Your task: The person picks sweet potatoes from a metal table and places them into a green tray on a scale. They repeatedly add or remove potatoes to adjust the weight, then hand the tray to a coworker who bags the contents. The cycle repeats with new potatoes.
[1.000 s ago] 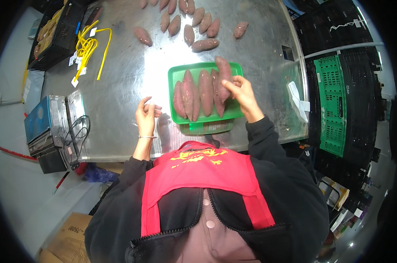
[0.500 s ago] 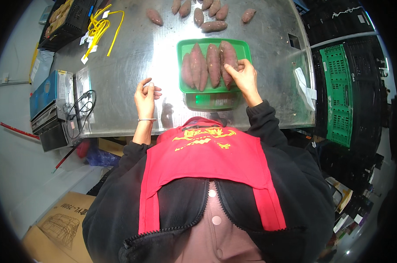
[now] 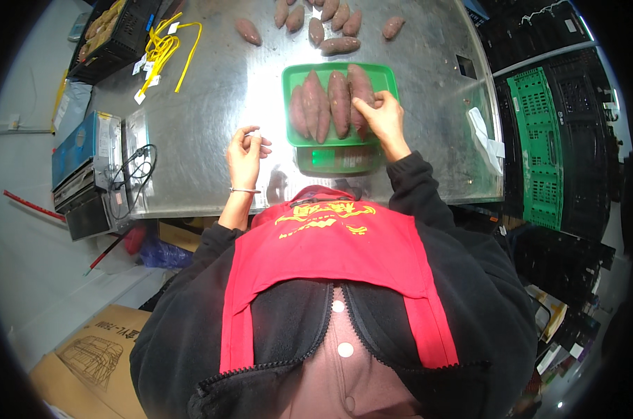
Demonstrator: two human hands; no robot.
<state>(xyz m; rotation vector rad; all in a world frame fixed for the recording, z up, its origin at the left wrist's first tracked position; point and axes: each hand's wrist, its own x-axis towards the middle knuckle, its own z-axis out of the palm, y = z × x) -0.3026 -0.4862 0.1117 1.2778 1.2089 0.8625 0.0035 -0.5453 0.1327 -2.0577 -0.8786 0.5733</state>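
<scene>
A green plastic tray (image 3: 392, 81) sits on a scale with a small lit green display (image 3: 322, 158) on its near side. Several reddish-purple sweet potatoes (image 3: 339, 105) lie side by side in it, pointing away from me. My right hand (image 3: 384, 119) grips the rightmost sweet potato (image 3: 360, 87), thumb on top and fingers over its right side. Left of the tray, my left hand (image 3: 248, 152) hovers over the metal table with fingers loosely bent and apart. Nothing shows in it, and a bracelet circles its wrist.
More sweet potatoes (image 3: 340, 45) lie scattered at the table's far side. Yellow straps (image 3: 164, 52) with white tags lie far left, beside a black crate (image 3: 124, 35). A blue-topped device (image 3: 77, 150) with a black cable stands at the left edge. White paper (image 3: 485, 140) lies right.
My left hand has moved slightly right, toward the tray, and its fingers have drawn in a little. My right hand stays on the rightmost sweet potato, which has shifted slightly left.
</scene>
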